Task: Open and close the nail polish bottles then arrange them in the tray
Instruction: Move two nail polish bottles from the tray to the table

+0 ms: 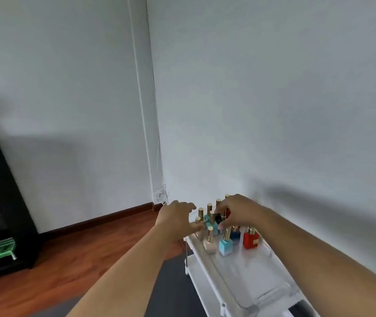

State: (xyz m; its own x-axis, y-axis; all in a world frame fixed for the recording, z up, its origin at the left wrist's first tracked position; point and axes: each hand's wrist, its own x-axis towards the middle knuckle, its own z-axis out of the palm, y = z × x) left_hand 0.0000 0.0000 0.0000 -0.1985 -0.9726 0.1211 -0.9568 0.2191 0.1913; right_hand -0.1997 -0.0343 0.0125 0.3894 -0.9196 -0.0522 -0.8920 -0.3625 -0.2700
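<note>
clear plastic tray (pixel 271 291) on the white cart (pixel 196 266), square glass bottles bunched at its far end. right hand (pixel 237 211) pinches the black bottle (pixel 218 218) there; left hand (pixel 177 219) curls by a beige one, grip unclear. small, slick, breakable glass — best held by the body, twisting the slim gold cap.

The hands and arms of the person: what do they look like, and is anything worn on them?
Both arms are bare from the bottom edge of the picture up to the hands, with no sleeve in view. The left hand and the right hand wear no glove. I see no watch, bracelet or ring, though the picture is too blurred to rule out a thin ring.
</note>
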